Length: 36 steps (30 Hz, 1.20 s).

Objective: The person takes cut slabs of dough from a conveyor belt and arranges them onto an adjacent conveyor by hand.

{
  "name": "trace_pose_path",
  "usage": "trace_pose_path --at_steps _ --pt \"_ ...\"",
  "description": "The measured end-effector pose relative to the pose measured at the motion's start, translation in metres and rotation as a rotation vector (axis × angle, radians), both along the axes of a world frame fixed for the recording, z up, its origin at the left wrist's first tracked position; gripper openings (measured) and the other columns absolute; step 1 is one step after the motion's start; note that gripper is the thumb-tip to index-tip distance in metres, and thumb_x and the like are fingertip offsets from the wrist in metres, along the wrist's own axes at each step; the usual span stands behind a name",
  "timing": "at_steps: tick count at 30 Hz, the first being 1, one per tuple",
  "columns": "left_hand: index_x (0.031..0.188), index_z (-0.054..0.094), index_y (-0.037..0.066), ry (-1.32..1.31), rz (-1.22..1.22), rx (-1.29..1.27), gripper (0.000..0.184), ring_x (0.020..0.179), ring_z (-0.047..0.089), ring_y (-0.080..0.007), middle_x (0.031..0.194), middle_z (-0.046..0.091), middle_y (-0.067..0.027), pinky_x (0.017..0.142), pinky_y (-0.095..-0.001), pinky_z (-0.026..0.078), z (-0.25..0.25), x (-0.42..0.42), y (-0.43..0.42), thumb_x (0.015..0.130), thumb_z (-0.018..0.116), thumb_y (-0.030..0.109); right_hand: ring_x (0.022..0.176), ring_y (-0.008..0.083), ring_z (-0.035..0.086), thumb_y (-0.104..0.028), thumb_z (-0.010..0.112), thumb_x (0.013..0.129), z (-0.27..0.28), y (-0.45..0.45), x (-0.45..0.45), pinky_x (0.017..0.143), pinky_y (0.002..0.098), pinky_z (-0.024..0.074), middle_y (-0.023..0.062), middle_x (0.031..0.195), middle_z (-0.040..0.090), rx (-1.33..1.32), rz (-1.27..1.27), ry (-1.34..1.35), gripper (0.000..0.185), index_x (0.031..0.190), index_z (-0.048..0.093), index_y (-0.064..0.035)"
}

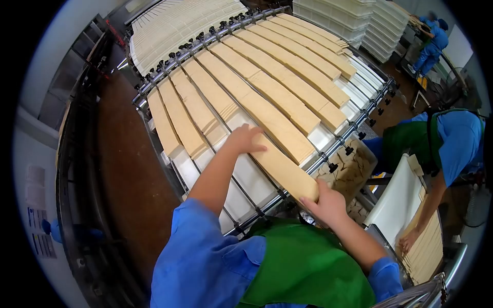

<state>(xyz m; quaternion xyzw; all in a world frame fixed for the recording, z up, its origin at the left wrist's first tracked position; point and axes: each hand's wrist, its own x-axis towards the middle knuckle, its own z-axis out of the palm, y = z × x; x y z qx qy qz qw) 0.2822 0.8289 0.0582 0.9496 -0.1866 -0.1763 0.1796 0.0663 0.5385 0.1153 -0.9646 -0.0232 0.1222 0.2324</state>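
The left fingers point(260, 148) partly hide the held slab's point(287, 172) far end.

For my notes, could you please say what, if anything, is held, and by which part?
A long pale block, held by its ends: left hand at the far end, right hand at the near.

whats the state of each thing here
left hand: closed on block's far end
right hand: closed on its near end
pale block: held at both ends
other blocks: lying in rows between rods
bin: holding broken pieces
white trays: stacked
co-worker: bent over, arm extended
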Motion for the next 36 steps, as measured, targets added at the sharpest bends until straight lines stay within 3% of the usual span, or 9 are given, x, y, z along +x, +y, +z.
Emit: trace_pose_path --at_steps 6,7,9,13,16,21,24,30,36 --pt "0.135 0.057 0.014 -0.489 0.228 0.075 0.072 0.131 0.047 -0.0432 0.142 0.048 -0.0256 0.109 -0.0527 0.037 -0.003 -0.001 0.008 0.075 0.081 0.046 0.094 0.0386 0.068 -0.046 0.06 0.093 -0.036 0.047 0.05 0.081 0.0472 0.0537 0.0223 0.104 0.069 0.152 -0.044 0.051 0.066 0.14 0.046 -0.0027" --pt "0.135 0.057 0.014 -0.483 0.209 0.077 0.072 0.131 0.047 -0.0432 0.142 0.048 -0.0256 0.109 -0.0527 0.037 -0.01 -0.011 0.006 0.075 0.081 0.046 0.095 0.0388 0.068 -0.045 0.061 0.093 -0.045 0.053 0.051 0.082 0.0475 0.0534 0.0216 0.107 0.068 0.244 -0.061 0.058 0.064 0.14 0.046 -0.004" --pt "0.138 0.053 0.012 -0.382 -0.027 -0.361 0.071 0.137 0.041 -0.0414 0.145 0.048 -0.0216 0.109 -0.0582 0.034 -0.025 -0.032 -0.004 0.08 0.078 0.044 0.093 0.0392 0.067 -0.041 0.063 0.092 -0.058 0.057 0.051 0.081 0.047 0.0537 0.0219 0.105 0.069 0.238 -0.115 0.009 0.064 0.142 0.045 -0.0064" --pt "0.142 0.048 0.009 -0.104 -0.176 -0.508 0.074 0.142 0.037 -0.0369 0.147 0.047 -0.0166 0.11 -0.06 0.03 -0.015 -0.086 -0.047 0.083 0.073 0.046 0.084 0.0384 0.067 -0.03 0.063 0.091 -0.073 0.039 0.038 0.074 0.0464 0.0532 0.022 0.089 0.067 0.444 -0.105 -0.011 0.065 0.147 0.04 -0.0077" --pt "0.145 0.046 0.013 -0.185 -0.34 -0.091 0.074 0.144 0.036 -0.0349 0.147 0.047 -0.0124 0.109 -0.0626 0.03 -0.017 -0.101 -0.065 0.081 0.073 0.036 0.075 0.0346 0.064 -0.018 0.058 0.087 -0.066 0.024 0.029 0.07 0.043 0.0509 0.0226 0.09 0.066 0.549 -0.103 0.09 0.065 0.149 0.038 -0.0087" --pt "0.139 0.053 0.013 -0.217 -0.317 -0.095 0.068 0.135 0.045 -0.0399 0.142 0.052 -0.0155 0.105 -0.057 0.037 0.009 -0.107 -0.085 0.074 0.074 0.018 0.078 0.029 0.064 -0.015 0.056 0.087 -0.095 -0.035 -0.016 0.074 0.0377 0.0522 0.0192 0.098 0.067 0.73 -0.336 -0.187 0.071 0.153 0.031 -0.0149" --pt "0.115 0.071 0.016 -0.405 -0.507 -0.101 0.046 0.127 0.051 -0.0418 0.134 0.055 -0.0203 0.103 -0.0487 0.042 -0.009 -0.113 -0.089 0.07 0.074 0.012 0.08 0.0284 0.067 -0.022 0.06 0.093 -0.109 -0.095 -0.053 0.074 0.0371 0.053 0.0155 0.098 0.069 0.55 -0.551 -0.145 0.072 0.154 0.024 -0.0092" --pt "0.112 0.073 0.02 -0.442 -0.53 -0.058 0.042 0.12 0.053 -0.0406 0.126 0.057 -0.0175 0.098 -0.0503 0.044 0.005 -0.124 -0.101 0.07 0.076 0.016 0.077 0.0122 0.062 -0.017 0.064 0.095 -0.135 -0.183 -0.165 0.07 0.0271 0.0499 0.0038 0.09 0.065 0.754 -0.797 -0.229 0.063 0.149 0.033 -0.0061" --pt "0.11 0.072 0.018 -0.669 -0.489 0.175 0.036 0.116 0.054 -0.0399 0.13 0.055 -0.0177 0.097 -0.0484 0.045 -0.011 -0.13 -0.108 0.073 0.073 0.015 0.076 0.0108 0.062 -0.011 0.063 0.095 -0.146 -0.243 -0.259 0.069 0.0265 0.0515 0.0035 0.09 0.064 0.853 -0.906 -0.4 0.056 0.144 0.039 -0.0054"
